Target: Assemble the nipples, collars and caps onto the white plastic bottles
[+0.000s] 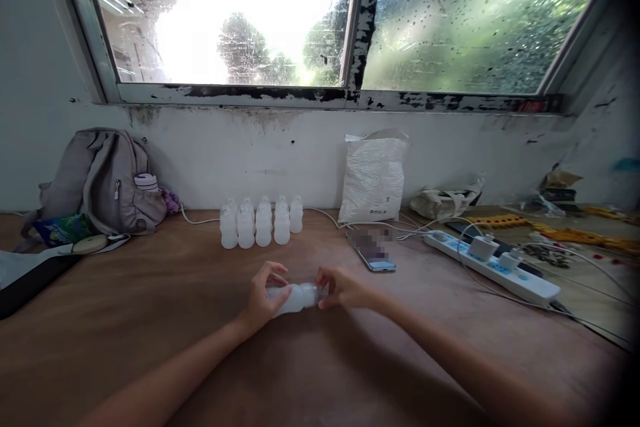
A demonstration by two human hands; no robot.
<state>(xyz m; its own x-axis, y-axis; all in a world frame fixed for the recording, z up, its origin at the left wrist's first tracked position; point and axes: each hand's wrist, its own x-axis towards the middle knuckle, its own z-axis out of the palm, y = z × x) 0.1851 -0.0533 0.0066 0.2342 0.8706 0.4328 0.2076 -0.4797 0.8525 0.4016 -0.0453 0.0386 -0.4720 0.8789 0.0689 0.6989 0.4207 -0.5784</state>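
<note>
A small translucent white plastic bottle [296,297] lies on its side low over the brown table, held between my two hands. My left hand [267,293] wraps around its left end, with the thumb along the near side. At the bottle's right end, my right hand [341,288] pinches the neck between thumb and fingers; whether a cap is there I cannot tell. Behind the hands stands a cluster of similar bottles [263,223], upright in rows near the wall.
A phone [376,257] lies beyond my right hand. Further right is a white power strip [493,267] with chargers and trailing cables. A white plastic bag [374,177] leans on the wall. At the left are a grey backpack [107,180] and a black flat object [37,283].
</note>
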